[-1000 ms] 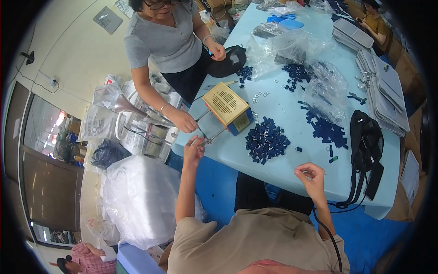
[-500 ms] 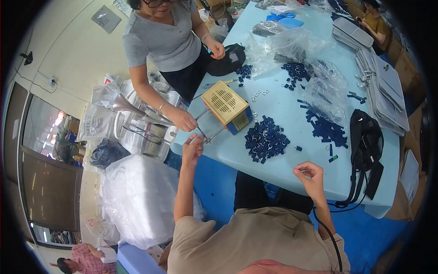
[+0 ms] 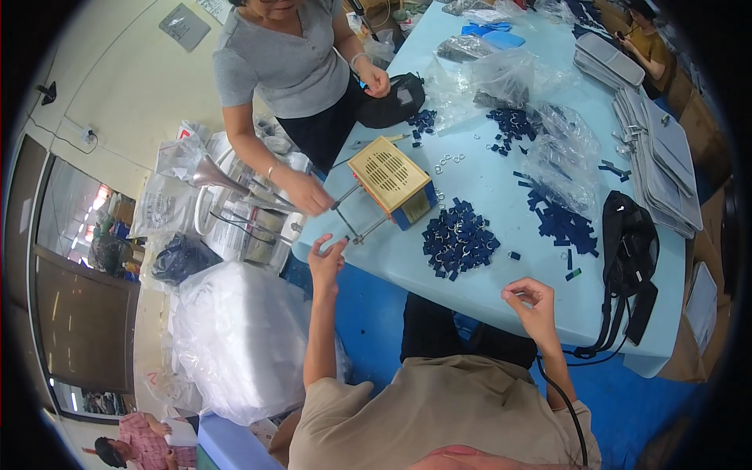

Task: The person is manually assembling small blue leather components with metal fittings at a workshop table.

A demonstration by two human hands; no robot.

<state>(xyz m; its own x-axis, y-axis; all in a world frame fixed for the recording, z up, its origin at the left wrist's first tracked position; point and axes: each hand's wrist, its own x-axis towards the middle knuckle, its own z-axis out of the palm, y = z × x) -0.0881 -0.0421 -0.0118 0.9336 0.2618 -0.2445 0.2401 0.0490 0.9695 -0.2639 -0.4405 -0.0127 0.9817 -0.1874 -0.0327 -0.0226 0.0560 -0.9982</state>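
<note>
My left hand is raised at the table's near left corner, fingers apart, just below the thin metal wire frame that sticks out from a yellow-topped, blue-sided box device. A co-worker's hand grips the frame's far end. My right hand hovers over the table's front edge with thumb and fingers pinched together; anything between them is too small to see. A pile of dark blue pieces lies between my hands on the light blue table.
A black strap bag lies at the right front, with a cable hanging off the edge. More blue pieces, clear plastic bags and stacked grey trays sit further back. Big white plastic sacks stand left of the table.
My left hand has crept slightly closer to the wire frame. My right hand stays pinched in about the same place.
</note>
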